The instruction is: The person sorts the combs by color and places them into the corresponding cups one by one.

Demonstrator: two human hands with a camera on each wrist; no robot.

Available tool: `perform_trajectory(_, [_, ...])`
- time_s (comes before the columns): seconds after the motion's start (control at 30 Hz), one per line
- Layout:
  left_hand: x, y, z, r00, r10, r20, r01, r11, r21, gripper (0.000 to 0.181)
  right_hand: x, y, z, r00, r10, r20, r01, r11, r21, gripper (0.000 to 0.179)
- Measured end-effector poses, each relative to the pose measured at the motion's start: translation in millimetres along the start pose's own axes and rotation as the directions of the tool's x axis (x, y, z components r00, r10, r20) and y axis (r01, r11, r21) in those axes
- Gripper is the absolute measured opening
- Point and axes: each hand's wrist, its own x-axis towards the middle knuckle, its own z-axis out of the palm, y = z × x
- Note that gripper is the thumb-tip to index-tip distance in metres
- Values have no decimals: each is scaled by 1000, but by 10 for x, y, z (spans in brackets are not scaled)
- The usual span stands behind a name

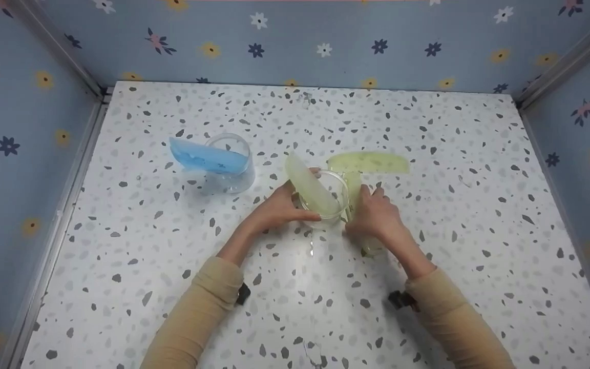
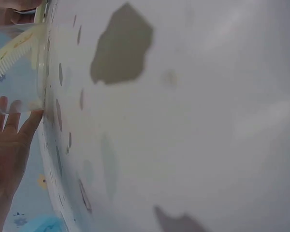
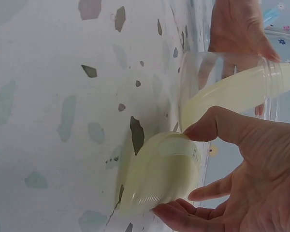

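My left hand (image 1: 277, 207) grips a clear jar (image 1: 347, 192) between thumb and fingers. The jar stands upright on the table, and a pale yellow comb (image 1: 311, 187) leans inside it with one end above the rim. Just right of the jar, my right hand (image 1: 377, 215) has thumb and fingers on opposite edges of a yellow-green comb (image 3: 166, 164), low over the table; whether it touches the table, I cannot tell. My palm hides part of it in the head view. Behind lies another yellow-green comb (image 1: 369, 162), flat on the table.
To the left stands a second clear jar (image 1: 241, 182) with a blue comb (image 1: 210, 158) leaning in it and jutting out to the left. The speckled white table (image 1: 295, 307) is bounded at the back and sides by blue flowered panels (image 1: 300, 31).
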Motion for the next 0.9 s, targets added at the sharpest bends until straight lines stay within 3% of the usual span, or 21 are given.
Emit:
perform_trajectory(0.27, [27,-1,-1,1000,16,16,-17,1000,21,105,-29,95,-68,1000,-6,-14,7,997,70,105])
perform_trajectory(0.9, [24,-29,-39,998,43,49,-44,999,28,103,-65,160,-227,992,-45,-121,77,959,272,115])
